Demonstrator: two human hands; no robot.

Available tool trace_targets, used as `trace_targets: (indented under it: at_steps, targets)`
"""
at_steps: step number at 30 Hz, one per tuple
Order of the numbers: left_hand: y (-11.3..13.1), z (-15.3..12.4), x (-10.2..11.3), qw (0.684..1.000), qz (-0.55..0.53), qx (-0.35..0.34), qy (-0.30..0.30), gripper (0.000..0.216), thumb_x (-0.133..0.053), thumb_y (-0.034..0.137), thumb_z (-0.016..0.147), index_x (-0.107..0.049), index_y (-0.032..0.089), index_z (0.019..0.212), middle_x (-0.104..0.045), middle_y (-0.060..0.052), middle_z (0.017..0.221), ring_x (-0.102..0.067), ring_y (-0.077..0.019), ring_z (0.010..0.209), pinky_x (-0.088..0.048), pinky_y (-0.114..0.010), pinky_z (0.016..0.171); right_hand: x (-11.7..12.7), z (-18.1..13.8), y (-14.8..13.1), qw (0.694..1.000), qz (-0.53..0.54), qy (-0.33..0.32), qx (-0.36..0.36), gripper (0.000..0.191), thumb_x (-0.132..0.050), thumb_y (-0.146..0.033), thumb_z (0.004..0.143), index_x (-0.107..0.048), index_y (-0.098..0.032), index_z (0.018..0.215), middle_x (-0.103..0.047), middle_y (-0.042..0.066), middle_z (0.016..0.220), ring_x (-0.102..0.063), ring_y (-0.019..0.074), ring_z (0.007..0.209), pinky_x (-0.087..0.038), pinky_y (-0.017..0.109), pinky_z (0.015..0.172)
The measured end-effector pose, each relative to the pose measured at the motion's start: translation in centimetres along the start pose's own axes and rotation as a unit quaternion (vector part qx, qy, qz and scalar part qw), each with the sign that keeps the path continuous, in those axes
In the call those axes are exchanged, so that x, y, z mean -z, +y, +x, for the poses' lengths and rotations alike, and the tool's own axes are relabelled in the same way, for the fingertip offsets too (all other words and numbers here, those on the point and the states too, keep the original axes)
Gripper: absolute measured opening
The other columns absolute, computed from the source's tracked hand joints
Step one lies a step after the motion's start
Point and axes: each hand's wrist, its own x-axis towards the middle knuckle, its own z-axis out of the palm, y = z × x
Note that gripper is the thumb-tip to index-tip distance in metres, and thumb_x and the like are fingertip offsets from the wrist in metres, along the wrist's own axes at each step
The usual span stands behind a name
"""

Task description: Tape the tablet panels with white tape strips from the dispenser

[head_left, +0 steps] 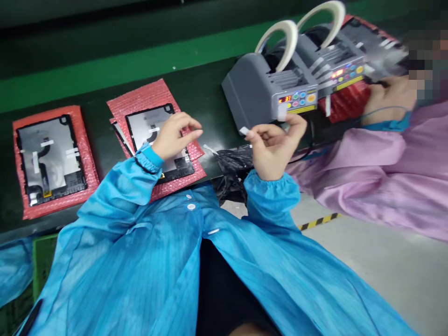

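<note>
My left hand (pixel 178 134) hovers over a tablet-like display panel (pixel 140 126), its thumb and curled fingers apart with nothing visible between them. That panel has a silver back and a black frame, and lies on red bubble wrap (pixel 154 91), partly hidden by my hand and sleeve. In front of the nearer tape dispenser (pixel 250 86), my right hand (pixel 275 149) is closed, with a small white strip of tape (pixel 244 131) at its thumb tip. Another whitish strip (pixel 282 112) shows by its index finger, against the dispenser's front.
A second display panel (pixel 52 154) lies on red bubble wrap at the left. Another tape dispenser (pixel 336 60) stands at the right, near a co-worker's hand (pixel 388 100) and pink sleeve (pixel 378 154). Black plastic (pixel 234 161) hangs at the table edge between my hands.
</note>
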Motion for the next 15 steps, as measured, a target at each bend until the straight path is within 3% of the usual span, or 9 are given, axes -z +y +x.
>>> trace_targets:
  at_steps: [3,6,11,15]
  targets:
    - [0.5,0.1,-0.1,1.000,-0.026,0.003,-0.009,0.038,-0.054,0.055,0.092,-0.065,0.019,0.090,-0.066,-0.004,0.087,-0.059,-0.0172,0.084,-0.047,-0.033,0.084,-3.1,-0.7,-1.7,0.987,0.043,-0.158,-0.010,0.054,-0.074,-0.048,0.075,-0.033,-0.029,0.105,-0.062,-0.006,0.071,-0.060,0.0130,0.061,-0.051,0.031,0.061]
    - [0.0,-0.6,0.1,0.999,-0.047,0.020,-0.016,0.041,-0.055,0.057,0.091,-0.062,0.018,0.080,-0.065,-0.004,0.081,-0.059,-0.0161,0.081,-0.047,-0.031,0.080,-5.9,-0.7,-1.9,0.965,0.067,-0.253,-0.016,0.058,-0.075,-0.054,0.074,-0.034,-0.028,0.106,-0.063,-0.005,0.071,-0.060,0.0135,0.061,-0.051,0.031,0.061]
    - [-1.6,-2.6,0.5,0.993,-0.056,0.099,0.029,0.036,-0.056,0.048,0.093,-0.058,0.018,0.073,-0.062,-0.002,0.075,-0.057,-0.0151,0.076,-0.046,-0.029,0.075,-7.8,-0.4,-0.1,0.954,0.062,-0.291,-0.033,0.064,-0.073,-0.060,0.074,-0.035,-0.029,0.114,-0.068,0.000,0.088,-0.066,0.0158,0.076,-0.056,0.035,0.071]
    - [-2.3,-3.5,0.5,0.985,-0.083,0.139,0.058,0.032,-0.058,0.043,0.092,-0.057,0.018,0.072,-0.061,0.000,0.072,-0.056,-0.0143,0.073,-0.045,-0.028,0.072,-8.5,-0.3,1.0,0.948,0.062,-0.310,-0.040,0.063,-0.072,-0.060,0.075,-0.035,-0.030,0.115,-0.068,0.001,0.094,-0.065,0.0143,0.074,-0.057,0.034,0.069]
